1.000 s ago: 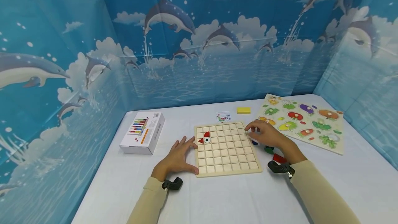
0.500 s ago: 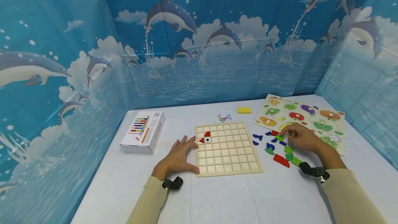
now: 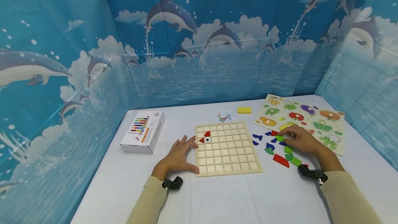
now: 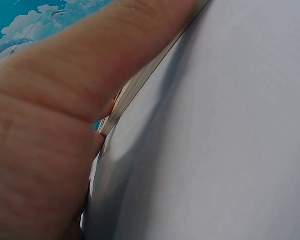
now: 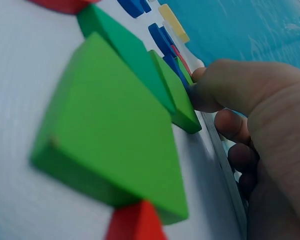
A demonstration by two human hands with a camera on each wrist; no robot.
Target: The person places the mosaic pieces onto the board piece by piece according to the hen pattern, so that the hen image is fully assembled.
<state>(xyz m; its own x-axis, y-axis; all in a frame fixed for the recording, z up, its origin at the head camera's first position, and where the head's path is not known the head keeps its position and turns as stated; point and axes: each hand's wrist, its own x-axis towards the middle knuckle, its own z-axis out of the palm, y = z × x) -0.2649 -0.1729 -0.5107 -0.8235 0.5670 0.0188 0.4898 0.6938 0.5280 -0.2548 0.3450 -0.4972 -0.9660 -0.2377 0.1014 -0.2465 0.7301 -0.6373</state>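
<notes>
You have a blue curtain [image 3: 199,54], printed with leaping dolphins, behind and on both sides of your white-covered table [image 3: 230,199]. At the far right lies the vegetable puzzle board [image 3: 309,120], set at an angle. In the middle, flat before you, is the wooden grid board [image 3: 232,151]. To its left, well apart, lies a white box [image 3: 143,132] with a row of coloured beads pictured on top.

Your left hand [image 3: 177,158] lies against the grid board's left edge, its grip spread wide, with the thumb at the near corner. Your right hand [image 3: 301,141] has its fingers bent and their tips at a light green piece [image 3: 280,138], among the loose pieces right of the grid board; I cannot tell whether that grip pinches it or only touches it.

Beyond the grid board lie a small printed card [image 3: 224,117] and, to its right, a yellow block [image 3: 244,110]. A long red piece [image 3: 281,160] lies nearer you than the light green one. Smallest, in the grid's upper left, sit a round eye piece [image 3: 207,140] and a red triangle [image 3: 201,140], side by side.
</notes>
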